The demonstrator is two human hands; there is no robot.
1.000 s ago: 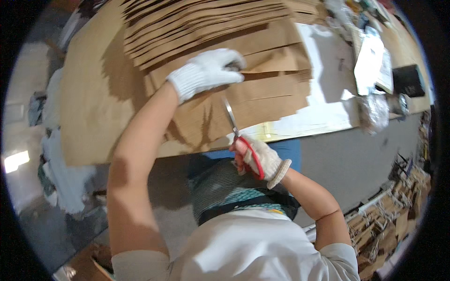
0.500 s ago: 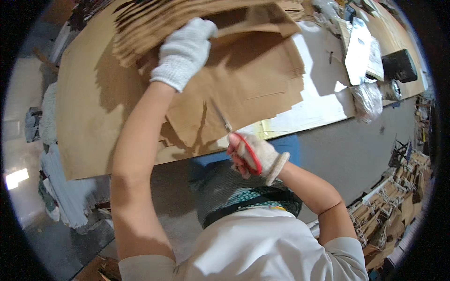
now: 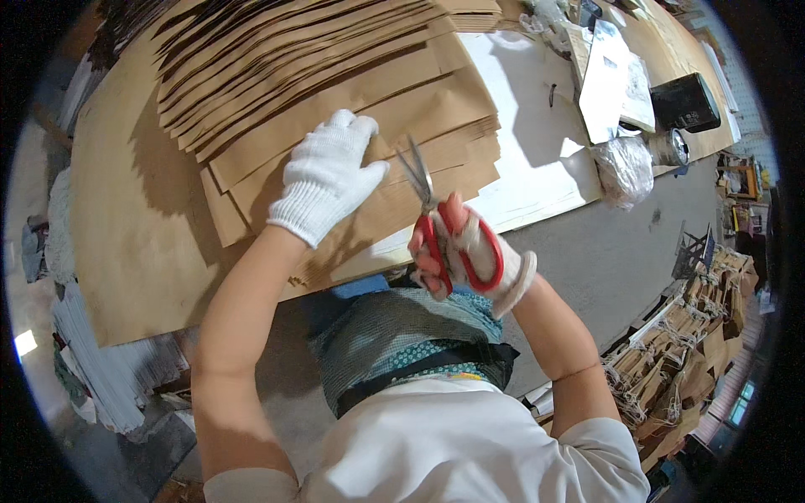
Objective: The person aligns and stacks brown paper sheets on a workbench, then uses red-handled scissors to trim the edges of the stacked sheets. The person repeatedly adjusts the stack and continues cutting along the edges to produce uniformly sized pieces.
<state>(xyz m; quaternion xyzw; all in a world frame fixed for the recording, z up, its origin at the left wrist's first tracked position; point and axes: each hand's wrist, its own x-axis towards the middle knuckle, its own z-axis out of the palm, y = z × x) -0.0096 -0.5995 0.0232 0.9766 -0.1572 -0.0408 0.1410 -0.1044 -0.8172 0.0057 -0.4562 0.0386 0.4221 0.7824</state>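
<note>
A fanned stack of flat brown paper pieces (image 3: 314, 71), which look like unprinted bags, lies across the table. On its near part rests my left hand (image 3: 329, 172) in a white knit glove, fingers spread and palm down, holding nothing. My right hand (image 3: 476, 261), in a worn glove with bare fingertips, grips a pair of scissors (image 3: 422, 180) with red handles. The blades are a little apart and point up and away, over the near right edge of the stack. Whether they touch the paper I cannot tell.
Under the stack is a wooden table (image 3: 117, 251) with a white sheet (image 3: 537, 168) at right. Farther right stand a black box (image 3: 686, 102), a tin can (image 3: 669, 148) and a crumpled plastic bag (image 3: 622, 170). Brown bundles with white strings (image 3: 679, 344) lie on the floor at right.
The raised upper part of the paper stack has come down flat. My left hand has moved nearer and opened out on it. The scissors have turned and risen, their blades now parted.
</note>
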